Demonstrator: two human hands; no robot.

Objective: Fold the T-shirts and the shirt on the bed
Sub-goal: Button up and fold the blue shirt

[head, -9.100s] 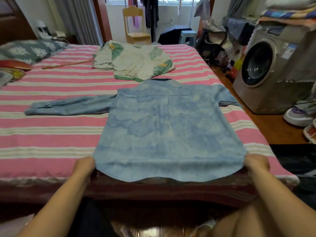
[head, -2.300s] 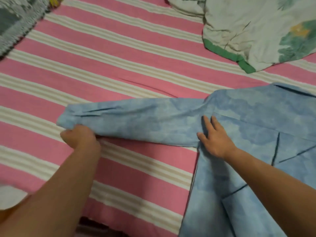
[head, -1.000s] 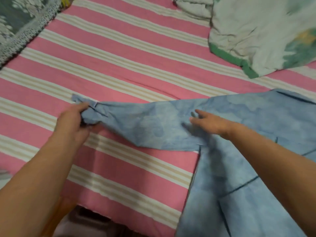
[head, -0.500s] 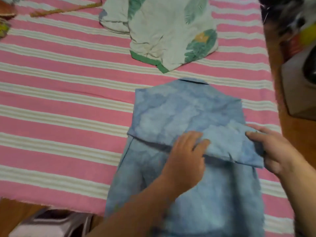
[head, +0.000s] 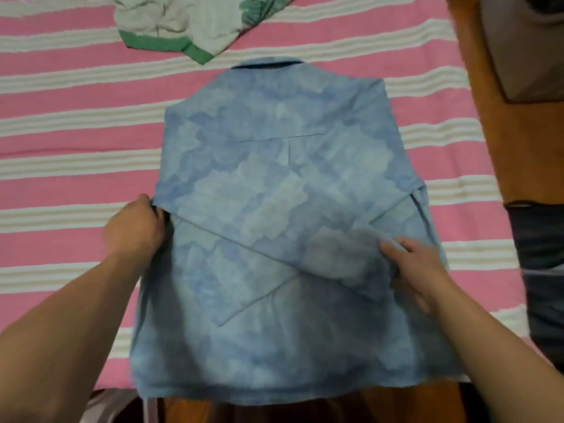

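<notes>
A light blue cloud-patterned shirt lies back side up on the pink striped bed, collar away from me. Both sleeves are folded across its back and cross near the middle. My left hand grips the shirt's left side edge at the fold, fingers curled round the fabric. My right hand holds the shirt's right side by the folded sleeve end, fingers curled into the cloth. A white T-shirt with green trim and leaf print lies crumpled beyond the collar.
The bed's right edge runs along a wooden floor. A grey appliance corner stands at the top right, and dark fabric lies beside the bed. The shirt's hem hangs over the near bed edge.
The left sleeve was carried over onto the shirt's back. My left hand has since shifted from the sleeve's middle to the shirt's left edge, and my right hand stays at the right side.
</notes>
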